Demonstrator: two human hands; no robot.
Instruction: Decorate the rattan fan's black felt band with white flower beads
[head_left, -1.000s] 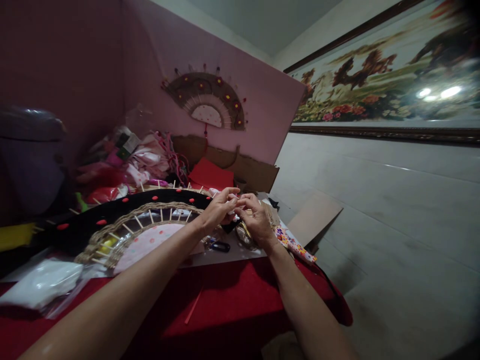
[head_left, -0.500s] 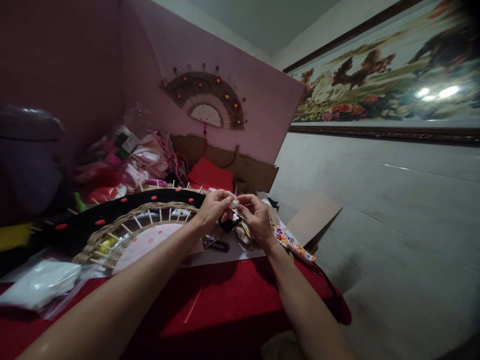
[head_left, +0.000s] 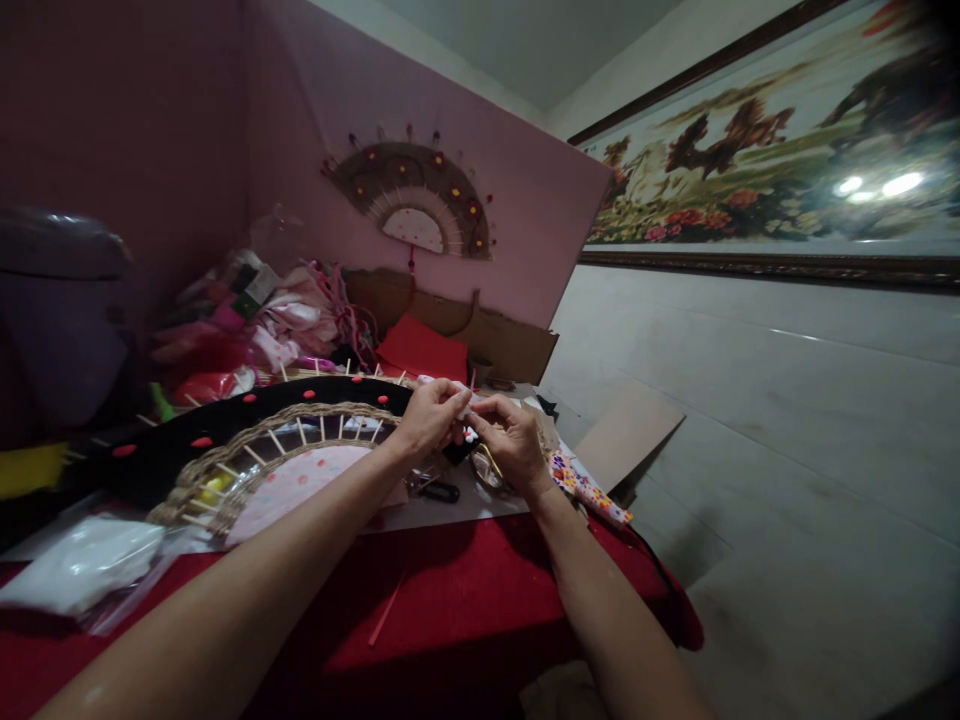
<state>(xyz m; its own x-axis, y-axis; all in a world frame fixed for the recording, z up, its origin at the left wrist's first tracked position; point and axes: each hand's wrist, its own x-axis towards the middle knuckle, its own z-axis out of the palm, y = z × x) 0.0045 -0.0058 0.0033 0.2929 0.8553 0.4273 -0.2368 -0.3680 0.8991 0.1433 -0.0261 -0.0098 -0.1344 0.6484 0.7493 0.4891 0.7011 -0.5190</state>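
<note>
Fingertip to fingertip, my left hand [head_left: 433, 415] and my right hand [head_left: 511, 435] pinch a small, soft white piece [head_left: 466, 408] between them. Fingers cover most of it, so I cannot tell whether it is clay or cloth. Just below the fingertips, small white beads or petals [head_left: 471, 434] show against something black. To the left of my left hand lies a large fan-shaped panel with a black band [head_left: 277, 405], red dots, a woven cord edge [head_left: 196, 475] and pale sticks. Its pink spotted centre [head_left: 292, 485] is partly behind my left forearm.
A clear bag of white material [head_left: 86, 560] lies at the left front on the red tablecloth [head_left: 450, 600]. Behind are red sheets [head_left: 421, 348], piled pink fabric [head_left: 292, 310] and cardboard [head_left: 517, 335]. A black-handled tool [head_left: 439, 491] and flowered cloth [head_left: 589, 488] lie near my right hand.
My fingertips have closed tighter around the white piece, and less of it shows now. The right-hand fingers have shifted slightly; both forearms stay nearly in place.
</note>
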